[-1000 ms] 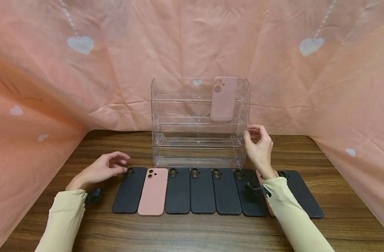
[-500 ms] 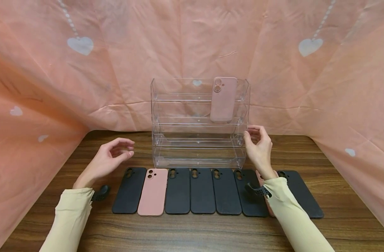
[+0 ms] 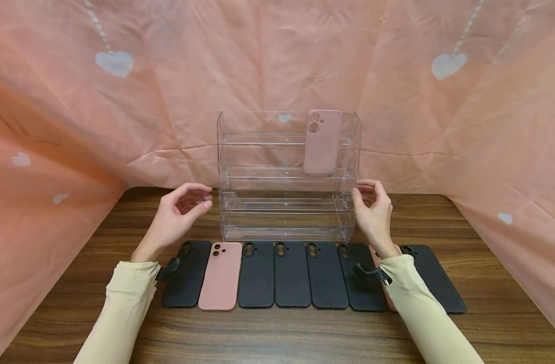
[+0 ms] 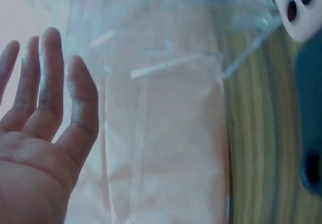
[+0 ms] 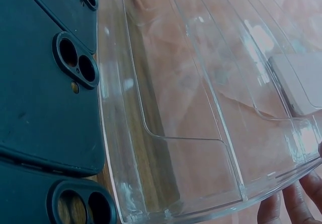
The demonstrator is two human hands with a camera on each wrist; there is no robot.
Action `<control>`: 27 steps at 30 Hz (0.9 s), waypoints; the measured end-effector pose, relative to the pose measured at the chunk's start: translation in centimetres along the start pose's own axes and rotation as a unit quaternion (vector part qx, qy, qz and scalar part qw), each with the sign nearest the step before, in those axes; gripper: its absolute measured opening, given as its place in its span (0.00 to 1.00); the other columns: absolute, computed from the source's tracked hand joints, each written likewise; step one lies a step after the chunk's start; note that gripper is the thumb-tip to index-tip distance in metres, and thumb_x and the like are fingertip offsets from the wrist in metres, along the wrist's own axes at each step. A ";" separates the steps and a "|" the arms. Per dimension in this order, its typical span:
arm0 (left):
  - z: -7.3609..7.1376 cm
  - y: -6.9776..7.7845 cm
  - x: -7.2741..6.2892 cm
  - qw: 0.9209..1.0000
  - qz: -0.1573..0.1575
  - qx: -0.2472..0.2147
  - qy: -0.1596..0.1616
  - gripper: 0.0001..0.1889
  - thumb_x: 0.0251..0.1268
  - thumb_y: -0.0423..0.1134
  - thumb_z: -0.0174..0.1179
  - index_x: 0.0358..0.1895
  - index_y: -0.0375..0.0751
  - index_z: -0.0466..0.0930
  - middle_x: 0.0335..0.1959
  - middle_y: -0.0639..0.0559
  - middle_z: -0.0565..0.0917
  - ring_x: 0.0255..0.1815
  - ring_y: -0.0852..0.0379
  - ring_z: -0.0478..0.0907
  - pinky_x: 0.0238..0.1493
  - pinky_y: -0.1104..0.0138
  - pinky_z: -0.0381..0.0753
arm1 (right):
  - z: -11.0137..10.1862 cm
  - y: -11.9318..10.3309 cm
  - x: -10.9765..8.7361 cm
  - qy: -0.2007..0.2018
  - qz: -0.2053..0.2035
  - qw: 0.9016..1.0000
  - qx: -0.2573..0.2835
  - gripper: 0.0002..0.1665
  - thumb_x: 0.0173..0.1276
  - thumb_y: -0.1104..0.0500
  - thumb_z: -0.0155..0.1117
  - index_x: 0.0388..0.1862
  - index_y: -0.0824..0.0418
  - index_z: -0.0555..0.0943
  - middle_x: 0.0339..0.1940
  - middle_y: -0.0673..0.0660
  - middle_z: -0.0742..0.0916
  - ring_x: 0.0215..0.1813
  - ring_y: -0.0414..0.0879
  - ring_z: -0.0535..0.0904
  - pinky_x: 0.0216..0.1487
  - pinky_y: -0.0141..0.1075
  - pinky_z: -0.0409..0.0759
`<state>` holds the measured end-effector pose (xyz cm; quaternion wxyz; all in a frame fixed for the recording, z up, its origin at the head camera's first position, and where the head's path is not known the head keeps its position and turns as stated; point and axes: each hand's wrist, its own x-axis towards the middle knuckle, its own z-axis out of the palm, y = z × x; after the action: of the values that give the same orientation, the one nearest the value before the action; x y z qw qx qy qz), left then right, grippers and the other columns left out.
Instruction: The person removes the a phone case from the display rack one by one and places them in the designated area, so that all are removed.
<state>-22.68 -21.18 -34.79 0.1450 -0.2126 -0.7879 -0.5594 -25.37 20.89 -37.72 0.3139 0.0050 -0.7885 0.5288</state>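
A clear tiered acrylic display rack stands at the back of the table, with one pink phone case leaning in its upper right. My left hand is raised just left of the rack, fingers curved loosely and holding nothing; the left wrist view shows its fingers spread apart. At the rack's right side, my right hand rests its fingertips against the side panel. In the right wrist view, those fingers lie along the panel's outer edge. A row of phone cases lies flat before the rack.
In the row are several black cases, a pink case second from left, and another pink one mostly hidden under my right wrist. A black case ends the row. Pink cloth encloses the wooden table.
My left hand has risen from the leftmost black case and moved right and away from me, up to the rack's left side. The right hand has stayed at the rack's right side.
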 end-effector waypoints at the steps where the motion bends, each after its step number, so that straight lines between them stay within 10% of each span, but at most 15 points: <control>1: 0.4 0.2 0.2 1.000 0.003 -0.009 0.003 0.15 0.68 0.32 0.66 0.56 0.37 0.81 0.44 0.54 0.86 0.46 0.62 0.85 0.48 0.74 0.83 | 0.0 0.0 0.0 -0.002 0.002 1.000 0.003 0.15 0.73 0.62 0.62 0.55 0.67 0.80 0.46 0.62 0.87 0.40 0.29 0.79 0.43 0.19 0.76; 27: 6.8 3.0 5.0 0.997 0.057 -0.056 -0.020 0.15 0.65 0.33 0.67 0.55 0.40 0.81 0.44 0.45 0.85 0.43 0.55 0.84 0.46 0.66 0.84 | -0.7 -4.2 -0.8 -0.030 0.042 0.998 0.043 0.16 0.72 0.69 0.58 0.56 0.76 0.76 0.45 0.62 0.83 0.38 0.29 0.78 0.36 0.18 0.77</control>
<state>-25.46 -13.05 -32.31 0.1485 -0.2763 -0.7448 -0.5889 -22.94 19.34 -34.51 0.2673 0.0007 -0.7738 0.5743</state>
